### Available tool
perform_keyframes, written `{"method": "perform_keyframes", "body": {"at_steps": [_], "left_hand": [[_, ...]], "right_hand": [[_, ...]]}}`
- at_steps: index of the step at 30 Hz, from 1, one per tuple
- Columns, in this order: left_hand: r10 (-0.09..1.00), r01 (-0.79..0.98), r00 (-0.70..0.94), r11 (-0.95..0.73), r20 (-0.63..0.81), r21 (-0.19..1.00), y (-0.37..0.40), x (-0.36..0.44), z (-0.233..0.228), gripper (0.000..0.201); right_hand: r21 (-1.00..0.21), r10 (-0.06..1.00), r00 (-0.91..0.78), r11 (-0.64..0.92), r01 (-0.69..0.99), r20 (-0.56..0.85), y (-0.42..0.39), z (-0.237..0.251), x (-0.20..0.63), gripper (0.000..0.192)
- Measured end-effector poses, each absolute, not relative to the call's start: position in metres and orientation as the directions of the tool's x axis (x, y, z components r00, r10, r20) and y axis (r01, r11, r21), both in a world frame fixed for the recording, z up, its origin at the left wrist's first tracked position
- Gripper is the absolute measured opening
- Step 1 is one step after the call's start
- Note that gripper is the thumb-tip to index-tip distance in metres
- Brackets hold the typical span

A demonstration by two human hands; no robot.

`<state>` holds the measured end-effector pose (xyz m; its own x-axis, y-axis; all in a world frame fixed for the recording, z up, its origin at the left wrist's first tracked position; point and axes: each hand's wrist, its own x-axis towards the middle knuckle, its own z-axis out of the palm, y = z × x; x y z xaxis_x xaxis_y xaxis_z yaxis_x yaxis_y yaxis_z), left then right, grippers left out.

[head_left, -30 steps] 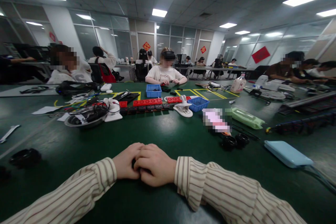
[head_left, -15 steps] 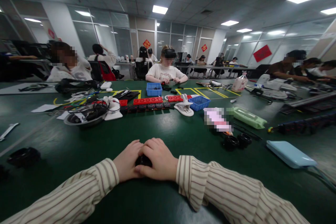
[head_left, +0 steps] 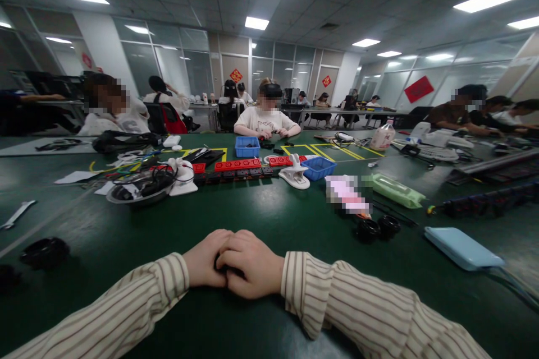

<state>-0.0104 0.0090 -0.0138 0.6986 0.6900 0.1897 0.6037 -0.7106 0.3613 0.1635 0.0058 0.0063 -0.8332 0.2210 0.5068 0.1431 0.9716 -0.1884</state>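
Half a second ago the right hand [head_left: 252, 262] was lifted off a small black part [head_left: 222, 263]; now both hands' fingers are clamped over it again, the left hand [head_left: 205, 258] at 9 o'clock, on the green table [head_left: 269, 213].

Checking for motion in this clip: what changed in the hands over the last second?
Half a second ago the fingers were spread, showing a small dark thing between them; now the left hand and right hand have closed over it again, as a second ago. The green table and its clutter stayed put.
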Motion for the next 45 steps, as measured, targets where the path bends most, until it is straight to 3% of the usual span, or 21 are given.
{"method": "perform_keyframes", "body": {"at_steps": [3, 8, 10, 15, 22, 29, 36, 40, 45], "left_hand": [[0.697, 0.605, 0.685, -0.706, 0.211, 0.368, 0.006, -0.011, -0.016, 0.052], [0.754, 0.670, 0.613, -0.654, 0.236, 0.352, 0.000, -0.011, -0.019, 0.089], [0.768, 0.688, 0.596, -0.639, 0.234, 0.345, -0.002, -0.009, -0.018, 0.084], [0.789, 0.713, 0.585, -0.611, 0.189, 0.345, -0.003, -0.004, -0.008, 0.047], [0.741, 0.642, 0.658, -0.646, 0.135, 0.412, 0.004, -0.009, -0.001, 0.034], [0.710, 0.619, 0.678, -0.691, 0.191, 0.373, 0.011, -0.012, -0.014, 0.043], [0.754, 0.694, 0.607, -0.657, 0.252, 0.294, 0.005, -0.013, -0.017, 0.067], [0.757, 0.690, 0.602, -0.653, 0.254, 0.311, 0.003, -0.011, -0.016, 0.052], [0.762, 0.663, 0.617, -0.639, 0.197, 0.390, 0.006, -0.011, -0.014, 0.036]], "right_hand": [[-0.182, 0.244, -0.797, 0.968, 0.171, 0.552, 0.006, 0.007, 0.165, 0.025], [-0.212, 0.369, -0.733, 0.929, 0.302, 0.571, 0.007, 0.007, 0.167, 0.036], [-0.220, 0.413, -0.731, 0.910, 0.351, 0.544, 0.008, 0.007, 0.166, 0.040], [-0.243, 0.483, -0.734, 0.875, 0.418, 0.478, 0.007, 0.007, 0.164, 0.033], [-0.242, 0.361, -0.799, 0.930, 0.275, 0.481, 0.008, 0.007, 0.165, 0.015], [-0.198, 0.258, -0.793, 0.964, 0.176, 0.552, 0.006, 0.007, 0.164, 0.017], [-0.242, 0.457, -0.704, 0.888, 0.391, 0.543, 0.007, 0.006, 0.166, 0.044], [-0.234, 0.487, -0.720, 0.872, 0.429, 0.495, 0.008, 0.005, 0.165, 0.045], [-0.230, 0.435, -0.774, 0.900, 0.370, 0.459, 0.008, 0.005, 0.164, 0.035]]}}
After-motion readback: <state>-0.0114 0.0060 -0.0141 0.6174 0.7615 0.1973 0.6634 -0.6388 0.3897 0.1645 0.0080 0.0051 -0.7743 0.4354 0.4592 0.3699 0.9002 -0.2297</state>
